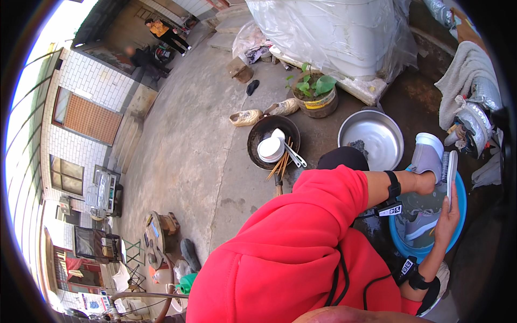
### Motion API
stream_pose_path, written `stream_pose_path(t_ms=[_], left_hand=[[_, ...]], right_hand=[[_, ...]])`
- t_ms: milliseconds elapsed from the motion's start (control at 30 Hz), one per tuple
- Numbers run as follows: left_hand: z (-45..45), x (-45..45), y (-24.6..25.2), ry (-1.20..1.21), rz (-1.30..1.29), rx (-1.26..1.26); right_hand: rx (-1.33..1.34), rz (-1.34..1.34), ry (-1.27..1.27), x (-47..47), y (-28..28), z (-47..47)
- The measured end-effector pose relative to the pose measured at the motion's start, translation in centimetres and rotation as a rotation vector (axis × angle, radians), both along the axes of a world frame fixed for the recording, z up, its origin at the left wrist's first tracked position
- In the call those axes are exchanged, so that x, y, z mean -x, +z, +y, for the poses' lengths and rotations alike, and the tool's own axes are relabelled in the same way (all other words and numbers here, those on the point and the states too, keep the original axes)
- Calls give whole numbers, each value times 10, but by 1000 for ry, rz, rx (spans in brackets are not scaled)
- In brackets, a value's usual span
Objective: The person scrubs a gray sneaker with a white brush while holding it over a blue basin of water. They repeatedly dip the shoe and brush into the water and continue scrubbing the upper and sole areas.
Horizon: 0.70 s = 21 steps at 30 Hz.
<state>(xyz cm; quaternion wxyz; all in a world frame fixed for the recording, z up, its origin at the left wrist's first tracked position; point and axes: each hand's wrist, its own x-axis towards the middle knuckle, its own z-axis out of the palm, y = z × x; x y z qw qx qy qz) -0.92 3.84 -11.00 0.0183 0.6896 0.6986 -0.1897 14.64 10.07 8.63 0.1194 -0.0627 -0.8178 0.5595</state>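
My left hand (425,183) grips a grey shoe (429,155) with a white edge, holding it raised over the far side of a blue plastic basin (463,202). Part of that hand is hidden by the shoe. In my right hand (447,216) is a white-backed scrub brush (452,169); its grey bristles face the shoe's side and appear to touch it. Cloudy water (434,200) fills the lower basin, where a second grey shoe (418,222) with a white sole lies partly submerged.
Beside the basin stands a metal pan (381,139) with a dark scrubbing pad (358,147). A wok (258,135) holds white bowls, utensils and chopsticks. Beyond are a potted plant (315,87), beige shoes (246,117) and a plastic-covered white container (335,36). Two people (167,34) are far off.
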Motion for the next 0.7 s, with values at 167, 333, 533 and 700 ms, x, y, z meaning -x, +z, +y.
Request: stream_pose_path(t_ms=[167, 333, 533, 700], left_hand=[[7, 3, -10, -6, 0, 45], [6, 0, -12, -21, 16, 44], [-11, -9, 18, -37, 83, -89], [-19, 0, 34, 35, 78, -292]], right_hand=[[-48, 55, 41, -1, 3, 0], [-17, 15, 11, 2, -9, 9], [-94, -13, -65, 6, -48, 52], [-307, -24, -179, 10, -71, 68]])
